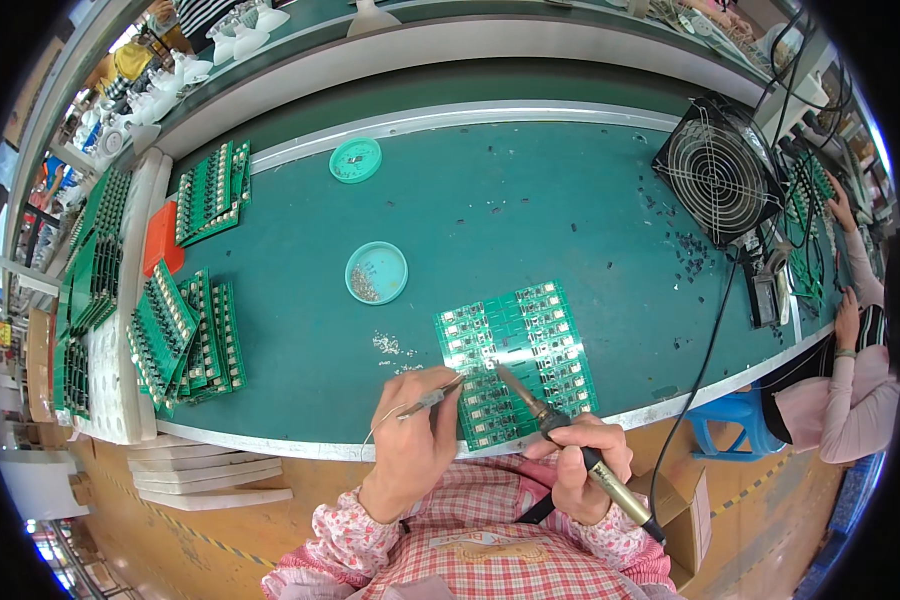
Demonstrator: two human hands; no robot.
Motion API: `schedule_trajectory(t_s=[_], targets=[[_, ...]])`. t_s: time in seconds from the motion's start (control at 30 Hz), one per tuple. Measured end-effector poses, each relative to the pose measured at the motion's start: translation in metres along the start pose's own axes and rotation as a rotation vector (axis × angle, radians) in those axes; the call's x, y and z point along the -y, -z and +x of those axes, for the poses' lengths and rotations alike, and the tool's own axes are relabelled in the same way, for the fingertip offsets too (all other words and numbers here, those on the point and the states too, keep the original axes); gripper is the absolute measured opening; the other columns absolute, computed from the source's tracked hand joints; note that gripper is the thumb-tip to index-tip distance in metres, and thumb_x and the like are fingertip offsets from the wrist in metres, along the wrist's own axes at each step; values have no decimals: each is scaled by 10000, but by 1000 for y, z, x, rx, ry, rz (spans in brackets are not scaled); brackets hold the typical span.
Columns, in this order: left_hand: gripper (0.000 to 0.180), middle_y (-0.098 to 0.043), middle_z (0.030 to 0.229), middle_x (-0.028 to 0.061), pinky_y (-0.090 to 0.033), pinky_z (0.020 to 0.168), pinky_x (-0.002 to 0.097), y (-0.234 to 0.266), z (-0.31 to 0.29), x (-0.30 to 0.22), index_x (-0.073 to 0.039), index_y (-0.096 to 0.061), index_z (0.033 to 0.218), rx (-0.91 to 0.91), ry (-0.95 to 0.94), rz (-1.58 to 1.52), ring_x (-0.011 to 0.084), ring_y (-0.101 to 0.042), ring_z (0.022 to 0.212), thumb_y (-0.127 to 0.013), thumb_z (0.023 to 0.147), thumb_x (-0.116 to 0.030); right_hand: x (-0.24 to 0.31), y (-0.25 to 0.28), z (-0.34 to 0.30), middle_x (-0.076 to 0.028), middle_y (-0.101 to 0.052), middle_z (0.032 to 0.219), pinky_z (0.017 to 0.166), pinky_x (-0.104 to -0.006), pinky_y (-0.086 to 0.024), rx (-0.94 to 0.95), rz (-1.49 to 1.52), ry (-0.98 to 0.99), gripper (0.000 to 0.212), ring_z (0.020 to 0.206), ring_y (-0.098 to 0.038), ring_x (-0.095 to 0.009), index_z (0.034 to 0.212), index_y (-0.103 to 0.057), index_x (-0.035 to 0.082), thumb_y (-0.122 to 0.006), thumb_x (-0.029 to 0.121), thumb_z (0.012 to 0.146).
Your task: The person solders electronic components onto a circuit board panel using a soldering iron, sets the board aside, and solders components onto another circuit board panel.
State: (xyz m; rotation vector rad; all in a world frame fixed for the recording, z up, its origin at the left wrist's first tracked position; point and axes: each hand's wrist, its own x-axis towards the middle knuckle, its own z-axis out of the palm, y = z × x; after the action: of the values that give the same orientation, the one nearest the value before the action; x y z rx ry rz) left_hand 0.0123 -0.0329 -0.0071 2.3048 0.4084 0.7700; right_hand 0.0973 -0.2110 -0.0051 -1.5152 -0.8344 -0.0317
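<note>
My right hand (pixel 592 460) is closed around a soldering iron (pixel 610 482), whose tip slants up and left onto a green circuit board panel (pixel 515 355). My left hand (pixel 415 430) is closed on a slim grey metal tool, apparently tweezers (pixel 425 402). Its point reaches the panel's left edge, near the iron's tip. A thin curved wire hangs beside that hand. The panel lies flat at the bench's front edge, with rows of small parts on it. Loose tiny pale parts (pixel 392 346) are scattered left of the panel.
Two round turquoise dishes, one nearer (pixel 377 273) and one farther (pixel 355 160), stand on the green bench. Stacked circuit boards (pixel 192 345) and an orange tray (pixel 164 238) are at left. At right are a black fan (pixel 718 172), a cable and another person's hands (pixel 847 318).
</note>
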Motion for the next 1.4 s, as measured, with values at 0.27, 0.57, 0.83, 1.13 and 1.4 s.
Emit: schedule_trajectory(t_s=[0.27, 0.57, 0.83, 1.13, 1.4], targets=[[295, -690, 1003, 126, -512, 773, 403, -1, 0, 1, -21, -636, 1046, 0, 6, -16, 342, -638, 877, -706, 781, 88, -2, -6, -2, -80, -739, 726, 552, -293, -539, 21, 164, -78, 132, 604, -676, -155, 1019, -629, 34, -624, 156, 967], [235, -692, 1002, 143, -510, 768, 386, 0, 1, -1, -3, -623, 1043, 17, 9, 5, 326, -650, 874, -674, 827, 77, -2, -7, 2, -85, -737, 720, 540, -296, -539, 22, 154, -34, 122, 600, -677, -162, 1025, -625, 33, -622, 140, 964], [236, -689, 1005, 144, -509, 776, 388, 1, 1, -1, -5, -625, 1046, 13, 12, 3, 331, -646, 881, -679, 827, 67, -7, -4, -3, -96, -717, 681, 542, -298, -541, 32, 160, -81, 101, 604, -690, -169, 1020, -618, 15, -616, 80, 943], [230, -691, 1009, 138, -510, 782, 391, 0, 0, 1, -8, -633, 1039, 19, 11, 8, 329, -647, 885, -684, 826, 60, -12, -1, -2, -81, -701, 681, 562, -289, -536, 110, 82, -199, 89, 583, -695, -167, 1013, -613, 10, -613, 38, 928], [228, -693, 1013, 132, -512, 787, 390, 0, 1, 1, -11, -634, 1041, 13, -1, 2, 325, -650, 892, -683, 829, 59, -6, -4, 3, -73, -700, 665, 560, -277, -533, 116, 77, -306, 103, 595, -704, -159, 1007, -622, 0, -624, 79, 941]])
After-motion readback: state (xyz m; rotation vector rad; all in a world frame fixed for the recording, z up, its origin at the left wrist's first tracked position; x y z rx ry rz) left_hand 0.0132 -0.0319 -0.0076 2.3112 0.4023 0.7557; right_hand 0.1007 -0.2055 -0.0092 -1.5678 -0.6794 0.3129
